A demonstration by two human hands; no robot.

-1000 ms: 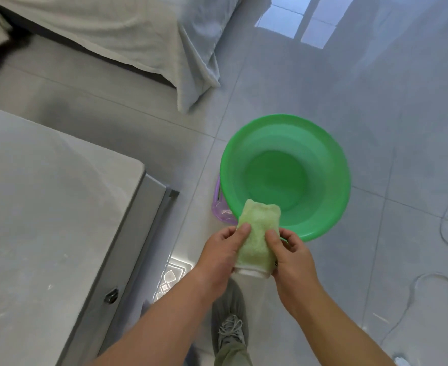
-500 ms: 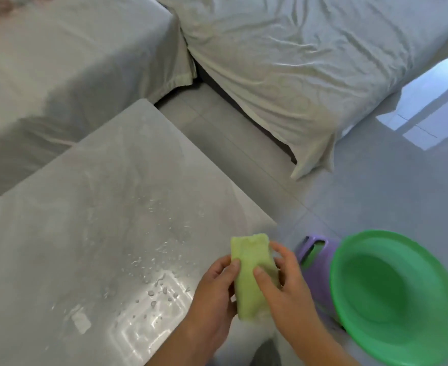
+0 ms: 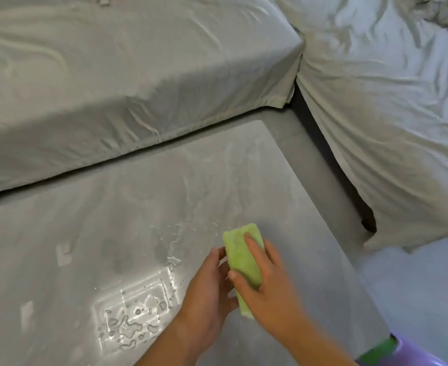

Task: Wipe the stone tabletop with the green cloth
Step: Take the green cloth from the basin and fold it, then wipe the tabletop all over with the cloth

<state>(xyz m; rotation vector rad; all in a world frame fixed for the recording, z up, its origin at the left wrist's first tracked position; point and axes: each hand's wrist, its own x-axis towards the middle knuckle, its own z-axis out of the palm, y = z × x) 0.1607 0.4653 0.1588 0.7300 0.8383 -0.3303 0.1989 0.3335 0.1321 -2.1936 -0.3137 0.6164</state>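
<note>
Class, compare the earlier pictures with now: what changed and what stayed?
The left hand and right hand carried the folded green cloth from above the round green plastic basin to over the grey stone tabletop, beside the water drops. Both hands still hold it.

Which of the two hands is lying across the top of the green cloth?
The right hand: it lies spread over the top of the green cloth, while the left hand only meets the cloth's left edge.
</note>
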